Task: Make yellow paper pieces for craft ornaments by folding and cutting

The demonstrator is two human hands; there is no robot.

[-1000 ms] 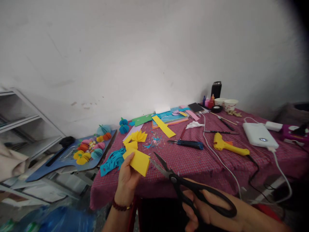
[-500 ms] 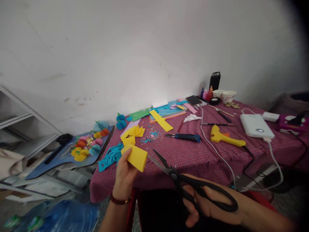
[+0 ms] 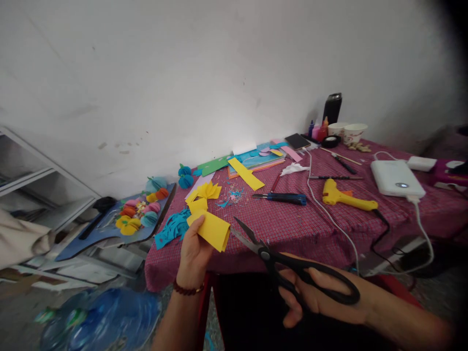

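Note:
My left hand (image 3: 193, 251) holds a folded yellow paper (image 3: 213, 230) up in front of the table's near edge. My right hand (image 3: 316, 297) grips black scissors (image 3: 292, 265) by their handles. The blades are spread open and their tips reach the right edge of the yellow paper. A dark bead bracelet sits on my left wrist. Behind the paper, on the red checked tablecloth (image 3: 292, 224), lie more yellow cut pieces (image 3: 204, 193) and teal paper scraps (image 3: 171, 228).
On the table lie a yellow glue gun (image 3: 345, 195) with its cord, a blue utility knife (image 3: 283, 197), coloured paper sheets (image 3: 252, 163), a white power bank (image 3: 395, 178), cups and bottles (image 3: 334, 126). A blue board (image 3: 109, 234) with paper balls is at the left, with a blue plastic bag (image 3: 98, 319) below.
The scissor blades have come up to the right edge of the yellow paper. The view has shifted slightly, and my left hand keeps its hold on the paper.

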